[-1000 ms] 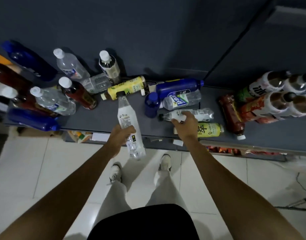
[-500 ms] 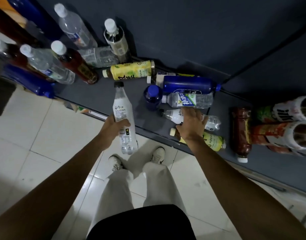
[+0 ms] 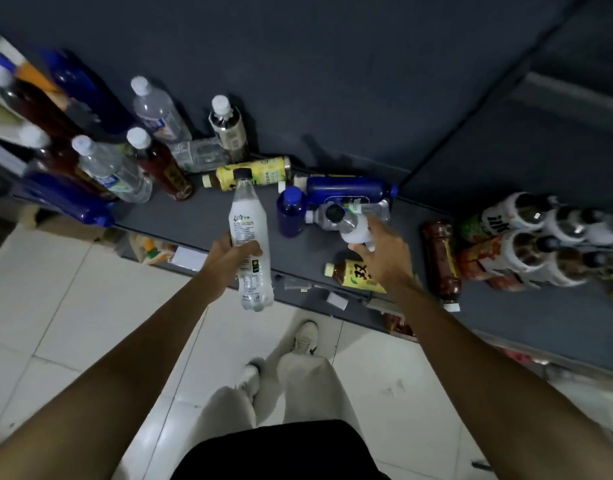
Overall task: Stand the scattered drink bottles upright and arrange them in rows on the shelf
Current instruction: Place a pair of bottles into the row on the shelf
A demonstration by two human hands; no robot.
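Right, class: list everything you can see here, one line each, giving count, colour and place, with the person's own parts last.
Shelf: one, dark grey, across the middle.
Upright bottles: several, clear, brown and blue, far left.
Yellow bottle: one, lying at the back.
Blue bottle: one, lying at the centre back.
Small blue bottle: one, standing at the centre.
Brown bottle: one, lying on the right.
Floor: white tiles, below.
Left hand: holding a white bottle.
Right hand: lifting a white bottle.
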